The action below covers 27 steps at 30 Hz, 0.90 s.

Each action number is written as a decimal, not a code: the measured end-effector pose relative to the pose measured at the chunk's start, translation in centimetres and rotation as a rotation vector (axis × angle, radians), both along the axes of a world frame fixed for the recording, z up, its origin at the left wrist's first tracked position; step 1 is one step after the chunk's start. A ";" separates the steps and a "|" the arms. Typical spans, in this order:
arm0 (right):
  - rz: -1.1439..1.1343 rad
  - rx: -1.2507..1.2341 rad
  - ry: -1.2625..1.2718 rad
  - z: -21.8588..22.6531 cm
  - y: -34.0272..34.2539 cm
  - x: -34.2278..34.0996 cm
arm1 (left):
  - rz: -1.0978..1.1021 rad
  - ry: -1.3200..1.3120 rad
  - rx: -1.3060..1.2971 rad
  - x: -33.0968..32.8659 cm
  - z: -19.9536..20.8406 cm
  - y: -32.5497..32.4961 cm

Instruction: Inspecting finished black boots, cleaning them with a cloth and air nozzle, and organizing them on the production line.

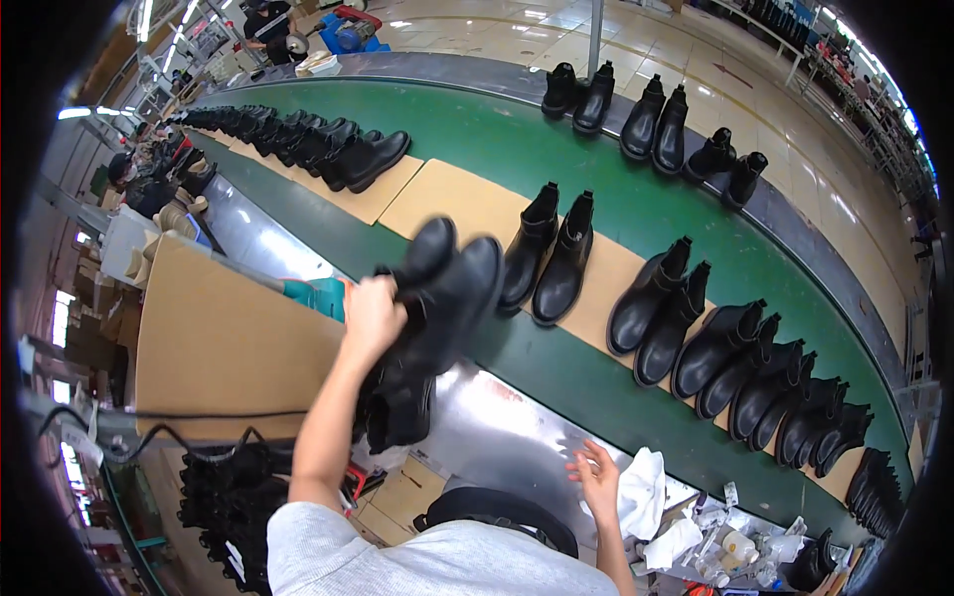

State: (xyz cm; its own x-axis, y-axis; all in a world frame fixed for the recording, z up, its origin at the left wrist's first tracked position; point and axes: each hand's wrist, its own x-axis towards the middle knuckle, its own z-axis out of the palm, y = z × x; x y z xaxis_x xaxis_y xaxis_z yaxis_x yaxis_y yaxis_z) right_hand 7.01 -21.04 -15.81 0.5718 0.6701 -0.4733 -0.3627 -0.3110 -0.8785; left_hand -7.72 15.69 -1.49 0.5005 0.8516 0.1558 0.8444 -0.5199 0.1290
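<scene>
1. Stretching left hand point(374, 318) forward, knuckles upward; holding right hand point(598, 481) lower, with fingers spread, beside white cloth point(644, 492).
2. Lifting a pair of black ankle boots point(459, 303), smooth and round-toed, blurred in outline.
3. Gripping these boots with closed left fingers; seen just right of knuckles, near green conveyor belt point(447, 124).

Well beyond the left fingers point(375, 290), the glossy tiled floor point(661, 52) is gleaming, a slim grey pole point(596, 38) is rising, and far off to their left ceiling strip lights point(145, 20) are glowing white! The green conveyor point(477, 124) is curving ahead of the right fingers point(593, 455), while a silvery metal worktop point(497, 419) is shining between the two.
</scene>
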 end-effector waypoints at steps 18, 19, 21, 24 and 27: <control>-0.035 -0.612 -0.308 -1.0 -3.1 -1.9 | -0.359 -0.518 -0.021 18.1 -10.3 20.4; -0.030 -0.618 -0.301 -1.4 -3.0 -1.5 | -0.274 -0.495 -0.300 21.4 -11.6 17.9; -0.406 -0.440 -0.114 -2.2 -3.6 -0.7 | -0.371 -0.090 -0.503 27.1 -9.5 12.1; -0.513 -0.412 0.052 -1.6 -3.3 1.0 | -0.267 0.038 -0.513 30.0 -9.7 10.1; -0.662 -0.351 0.249 -2.0 -5.4 1.4 | -0.065 0.377 -0.487 31.2 -9.2 7.6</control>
State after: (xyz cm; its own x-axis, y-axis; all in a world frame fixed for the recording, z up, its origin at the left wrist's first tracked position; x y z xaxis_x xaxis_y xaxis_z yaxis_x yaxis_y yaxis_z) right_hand 8.40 -26.45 -17.77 0.6494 0.0149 -0.7603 -0.7421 -0.2056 -0.6379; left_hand 23.45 23.32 -10.74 0.4984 0.7465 -0.4409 0.8468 -0.5281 0.0631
